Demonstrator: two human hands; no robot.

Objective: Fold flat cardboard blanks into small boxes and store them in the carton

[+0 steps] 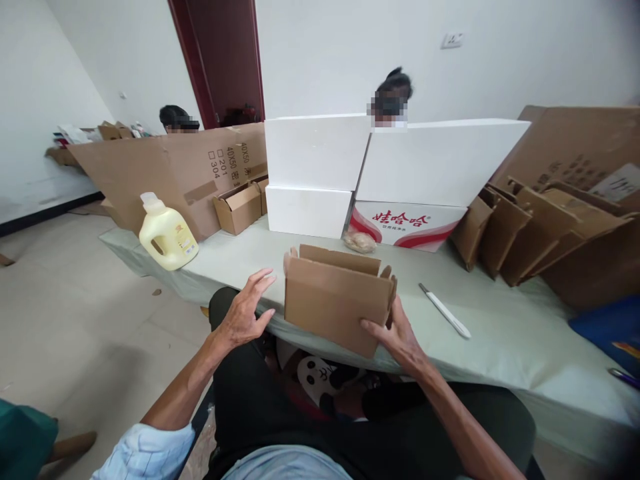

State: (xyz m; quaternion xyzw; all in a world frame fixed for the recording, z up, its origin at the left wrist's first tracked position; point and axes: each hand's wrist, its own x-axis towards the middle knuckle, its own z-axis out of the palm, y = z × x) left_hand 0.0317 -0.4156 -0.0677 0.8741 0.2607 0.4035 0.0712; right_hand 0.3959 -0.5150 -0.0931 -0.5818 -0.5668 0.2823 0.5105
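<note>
A small brown cardboard box (333,297) stands at the front edge of the table, its top flaps raised. My right hand (400,337) grips the box at its lower right corner, thumb on the front face and the other fingers behind the side. To the left of the box, my left hand (250,310) is held apart from it, fingers spread and nothing in them. A white-handled knife (445,311) lies on the table to the right of the box. Behind the box sits a clear plastic bag (360,241) with pale contents I cannot make out.
A pale yellow jug (167,233) stands at the left end of the green-covered table (230,257). White boxes (315,153) are stacked at the back. Several folded cardboard boxes (520,227) lean at the right, near a blue object (610,327). Two people sit beyond the boxes.
</note>
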